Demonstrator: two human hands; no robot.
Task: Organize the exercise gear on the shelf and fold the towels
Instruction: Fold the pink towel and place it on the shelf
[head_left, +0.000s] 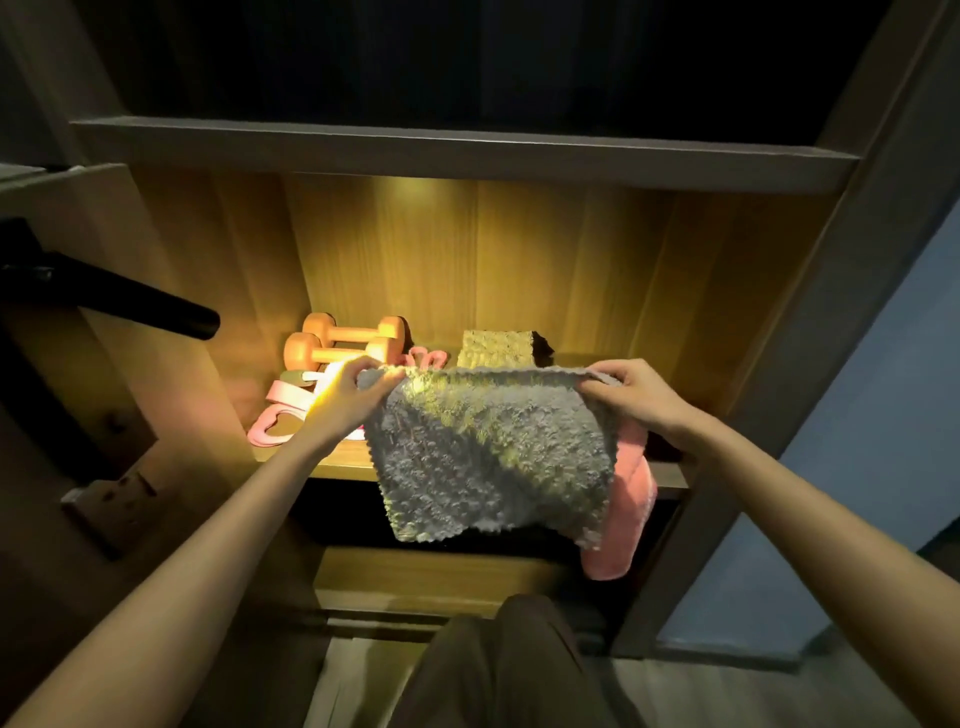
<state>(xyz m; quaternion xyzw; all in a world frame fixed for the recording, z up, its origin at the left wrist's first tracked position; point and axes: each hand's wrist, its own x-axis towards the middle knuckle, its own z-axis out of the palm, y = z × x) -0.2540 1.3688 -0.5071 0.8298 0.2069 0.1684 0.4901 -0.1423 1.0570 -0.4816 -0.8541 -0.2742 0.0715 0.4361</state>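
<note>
A grey towel (493, 452) hangs spread in front of the lit shelf (670, 475). My left hand (348, 397) pinches its top left corner and my right hand (636, 395) pinches its top right corner. Behind it a pink towel (631, 514) droops over the shelf's front edge. A folded towel (496, 348) lies at the back of the shelf. Two orange dumbbells (345, 340) lie at the back left, with pink resistance bands (283, 410) in front of them.
An upper shelf board (457, 150) juts out above the lit compartment. A black bar (130, 301) sticks in from the left. A lower wooden shelf (415, 577) and my trouser leg (509, 670) are below. A blue wall (857, 467) lies right.
</note>
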